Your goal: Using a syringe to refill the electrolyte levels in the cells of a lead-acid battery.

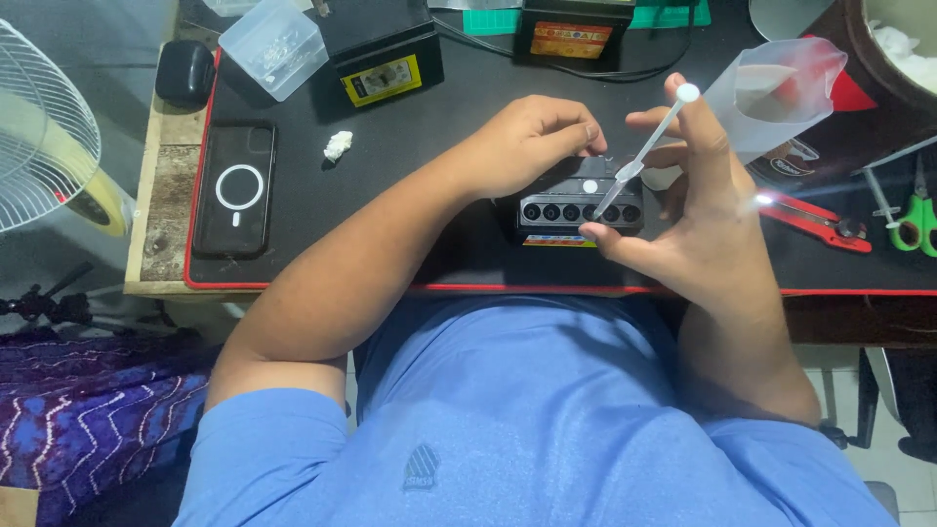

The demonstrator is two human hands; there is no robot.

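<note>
A view from above of a person in a blue shirt seated at a black desk mat (410, 244) with a red edge. At the far left of the frame stands a white wire fan (39, 127). Just right of it, on the mat's left side, a black phone (235, 188) lies flat, with a small white wad (338, 144) a little further right. At upper left sit a clear plastic box (272, 46) and a black battery with a yellow label (383, 54). At the centre, a small black battery (580, 205) with a row of round openings along its top rests on the mat. The left hand (532, 141) curls over its far edge, fingers closed on the casing. The right hand (698, 220) pinches a thin clear dropper (646, 151) between thumb and fingers, its tip at one of the openings. At right lie red pliers (815, 217) and green-handled scissors (916, 217).
</note>
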